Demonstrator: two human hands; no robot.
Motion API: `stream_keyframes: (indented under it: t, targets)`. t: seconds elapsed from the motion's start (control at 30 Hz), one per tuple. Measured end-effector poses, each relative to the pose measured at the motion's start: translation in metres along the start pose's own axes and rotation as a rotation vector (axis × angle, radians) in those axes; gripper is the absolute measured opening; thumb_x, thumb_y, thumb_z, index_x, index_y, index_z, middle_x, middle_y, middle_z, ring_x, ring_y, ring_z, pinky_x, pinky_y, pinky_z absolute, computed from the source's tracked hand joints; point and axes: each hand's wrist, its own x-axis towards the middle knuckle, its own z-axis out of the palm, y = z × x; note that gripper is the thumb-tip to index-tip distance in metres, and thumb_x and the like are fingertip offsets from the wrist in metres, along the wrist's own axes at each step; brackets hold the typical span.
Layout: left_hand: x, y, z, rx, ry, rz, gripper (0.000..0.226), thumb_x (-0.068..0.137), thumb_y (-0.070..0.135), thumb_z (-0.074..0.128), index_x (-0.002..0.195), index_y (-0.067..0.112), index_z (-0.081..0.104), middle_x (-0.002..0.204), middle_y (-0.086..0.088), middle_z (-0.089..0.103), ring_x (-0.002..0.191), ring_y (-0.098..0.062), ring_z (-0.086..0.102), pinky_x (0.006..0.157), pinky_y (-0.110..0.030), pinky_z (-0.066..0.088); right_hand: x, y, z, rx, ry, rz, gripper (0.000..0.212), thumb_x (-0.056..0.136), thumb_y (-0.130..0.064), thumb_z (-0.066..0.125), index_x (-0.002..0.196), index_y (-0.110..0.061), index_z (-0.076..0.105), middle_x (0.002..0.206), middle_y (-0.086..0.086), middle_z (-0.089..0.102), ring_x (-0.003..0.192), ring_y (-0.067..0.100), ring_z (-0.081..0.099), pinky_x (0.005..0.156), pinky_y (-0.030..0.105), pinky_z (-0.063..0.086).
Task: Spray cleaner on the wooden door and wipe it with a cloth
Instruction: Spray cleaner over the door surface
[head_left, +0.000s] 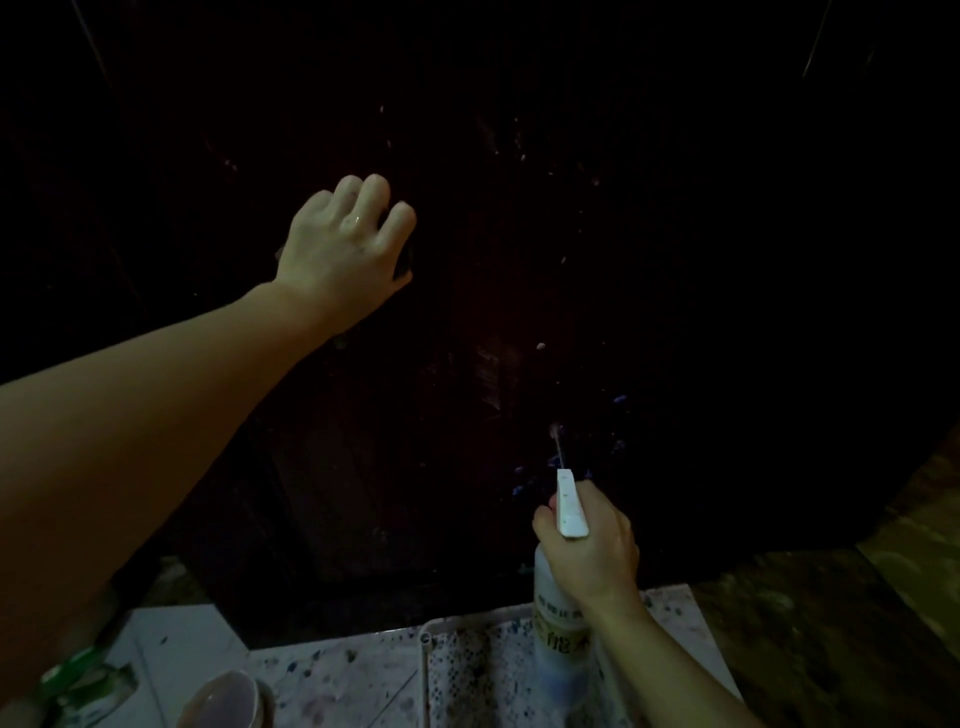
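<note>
Dim wooden door (571, 234), wet-speckled. Left hand (345, 244) clutching dark cloth (404, 262) against it; right hand (589, 540) gripping spray bottle (563, 613), nozzle close: runs likely, streaks unseen in gloom.

The left hand (345, 244) is pressing a cloth (402, 262) against the door (649, 234), up and to the left. The right hand (592, 545) is holding the spray bottle (563, 639) lower right, before the door, nozzle facing it.

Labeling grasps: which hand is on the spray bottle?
The right hand, fingers wrapped round the spray bottle. The left hand is up on the door.
</note>
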Motion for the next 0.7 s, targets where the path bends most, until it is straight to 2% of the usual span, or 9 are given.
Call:
stream_keyframes:
  t: [0.13, 0.27, 0.33, 0.43, 0.53, 0.7]
  targets:
    - [-0.003, 0.003, -0.001, 0.007, -0.024, 0.026, 0.052, 0.078, 0.035, 0.070, 0.112, 0.000, 0.050, 0.104, -0.027, 0.053, 0.085, -0.041, 0.056, 0.061, -0.043, 0.047, 0.002, -0.004, 0.002, -0.013, 0.009, 0.008, 0.021, 0.080, -0.028, 0.064, 0.069, -0.021, 0.048, 0.063, -0.004, 0.053, 0.058, 0.013, 0.053, 0.053, 0.027, 0.039]
    - [-0.007, 0.005, 0.002, 0.039, -0.045, 0.040, 0.053, 0.078, 0.037, 0.070, 0.112, 0.001, 0.050, 0.106, -0.027, 0.053, 0.086, -0.040, 0.056, 0.062, -0.042, 0.047, 0.003, -0.005, 0.007, 0.035, -0.040, -0.014, 0.018, 0.079, -0.031, 0.067, 0.075, -0.023, 0.052, 0.070, -0.005, 0.056, 0.066, 0.013, 0.056, 0.058, 0.031, 0.046]
    - [-0.008, 0.006, 0.003, 0.039, -0.045, 0.041, 0.053, 0.078, 0.037, 0.069, 0.112, 0.001, 0.049, 0.107, -0.027, 0.053, 0.088, -0.040, 0.055, 0.062, -0.042, 0.047, 0.000, -0.004, 0.010, 0.032, -0.068, 0.000, 0.017, 0.079, -0.033, 0.067, 0.077, -0.026, 0.051, 0.073, -0.007, 0.056, 0.069, 0.012, 0.056, 0.060, 0.029, 0.045]
    - [-0.011, 0.009, 0.008, 0.031, -0.037, 0.055, 0.052, 0.079, 0.036, 0.068, 0.112, 0.001, 0.049, 0.108, -0.027, 0.053, 0.088, -0.040, 0.055, 0.062, -0.042, 0.046, -0.002, -0.002, 0.015, -0.017, -0.073, 0.040, 0.019, 0.080, -0.033, 0.064, 0.072, -0.027, 0.047, 0.070, -0.008, 0.055, 0.065, 0.008, 0.053, 0.059, 0.026, 0.039]
    - [-0.015, 0.013, 0.011, 0.021, -0.036, 0.044, 0.053, 0.076, 0.037, 0.072, 0.110, 0.002, 0.049, 0.106, -0.025, 0.054, 0.086, -0.039, 0.056, 0.061, -0.040, 0.046, -0.005, -0.002, 0.023, -0.026, -0.053, 0.042, 0.019, 0.081, -0.031, 0.062, 0.070, -0.024, 0.047, 0.067, -0.006, 0.055, 0.062, 0.011, 0.054, 0.056, 0.027, 0.042]
    - [-0.019, 0.016, 0.014, 0.003, -0.017, 0.036, 0.054, 0.075, 0.038, 0.071, 0.109, 0.003, 0.047, 0.105, -0.025, 0.054, 0.085, -0.038, 0.057, 0.061, -0.040, 0.047, -0.011, 0.010, 0.033, 0.116, -0.071, 0.114, 0.021, 0.079, -0.030, 0.068, 0.073, -0.019, 0.051, 0.069, -0.001, 0.056, 0.065, 0.015, 0.055, 0.055, 0.030, 0.043]
